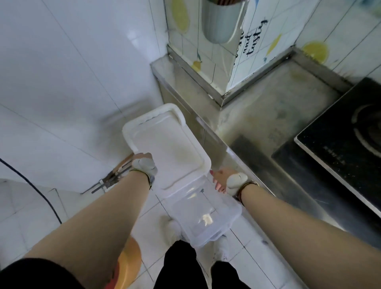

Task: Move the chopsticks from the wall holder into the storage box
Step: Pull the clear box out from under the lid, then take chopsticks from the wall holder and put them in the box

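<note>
A clear plastic storage box (206, 218) is held in the air in front of my legs, beside the counter edge. Its white lid (165, 142) is swung open and away from me. My left hand (144, 164) grips the lid's left edge. My right hand (223, 181) holds the box's right rim near the hinge. The box looks empty inside. High on the tiled pillar hangs the metal wall holder (221, 22), with dark chopstick ends (225, 2) just showing at its top, cut off by the frame edge.
A stainless steel counter (268, 115) runs along the right, with a black induction cooktop (346, 140) on it. On the floor at left lie a folded metal rack (114, 175) and a dark cable (41, 194). An orange object (129, 262) sits near my left leg.
</note>
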`<state>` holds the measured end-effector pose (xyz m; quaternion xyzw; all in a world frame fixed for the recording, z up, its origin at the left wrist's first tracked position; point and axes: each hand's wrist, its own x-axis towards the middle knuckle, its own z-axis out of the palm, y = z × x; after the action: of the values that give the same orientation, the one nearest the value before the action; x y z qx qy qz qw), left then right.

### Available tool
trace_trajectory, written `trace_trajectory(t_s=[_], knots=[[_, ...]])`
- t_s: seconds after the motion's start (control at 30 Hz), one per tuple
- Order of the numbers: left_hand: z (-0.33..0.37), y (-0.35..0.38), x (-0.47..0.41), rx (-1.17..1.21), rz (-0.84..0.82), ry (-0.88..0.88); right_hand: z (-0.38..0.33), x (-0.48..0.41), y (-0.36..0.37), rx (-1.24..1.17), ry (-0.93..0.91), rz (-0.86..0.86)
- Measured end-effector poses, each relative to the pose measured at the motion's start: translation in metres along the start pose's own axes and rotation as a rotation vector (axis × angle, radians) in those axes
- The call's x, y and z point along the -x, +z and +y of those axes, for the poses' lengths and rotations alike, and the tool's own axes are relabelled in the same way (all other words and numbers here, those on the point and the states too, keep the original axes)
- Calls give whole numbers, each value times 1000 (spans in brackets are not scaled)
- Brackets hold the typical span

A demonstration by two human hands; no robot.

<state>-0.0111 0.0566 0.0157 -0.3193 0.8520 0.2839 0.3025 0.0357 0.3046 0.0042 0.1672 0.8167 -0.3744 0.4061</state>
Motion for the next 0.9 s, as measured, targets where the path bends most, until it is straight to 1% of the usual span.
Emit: trace_trajectory(t_s=[0.03, 0.07, 0.1, 0.13, 0.17, 0.2, 0.3, 0.33, 0.4, 0.5, 0.53, 0.6, 0.67, 0.73, 0.8, 0.9], knots=[[14, -20, -2, 293, -87, 0, -21, 8, -15, -116, -11, 25], [32, -37, -1, 495, -189, 25, -42, 20, -31, -237, -26, 50], [51, -63, 6, 615, -195, 79, -68, 33, -53, -364, -71, 93], [61, -73, 12, 648, -265, 122, -79, 40, -65, -447, -99, 127], [82, -94, 25, 642, -261, 236, -100, 54, -85, -483, -154, 199], [102, -115, 49, 637, -232, 314, -120, 72, -103, -484, -208, 259], [158, -180, 89, 639, -232, 527, -174, 117, -155, -484, -355, 438], [167, -185, 88, 622, -240, 528, -176, 122, -163, -449, -361, 463], [196, -221, 108, 536, -273, 610, -195, 138, -184, -440, -406, 538], [240, -255, 130, 509, -305, 731, -217, 148, -220, -453, -432, 681], [247, -257, 137, 459, -299, 758, -221, 146, -225, -440, -424, 700], [269, -260, 149, 369, -230, 864, -233, 148, -249, -393, -400, 761], [280, -254, 151, 318, -170, 920, -242, 148, -256, -327, -348, 767], [298, -247, 154, 282, -138, 955, -249, 151, -269, -241, -339, 784], [311, -239, 150, 230, -90, 982, -251, 150, -280, -195, -358, 785], [326, -217, 142, 69, -31, 1021, -245, 140, -289, -202, -459, 751]])
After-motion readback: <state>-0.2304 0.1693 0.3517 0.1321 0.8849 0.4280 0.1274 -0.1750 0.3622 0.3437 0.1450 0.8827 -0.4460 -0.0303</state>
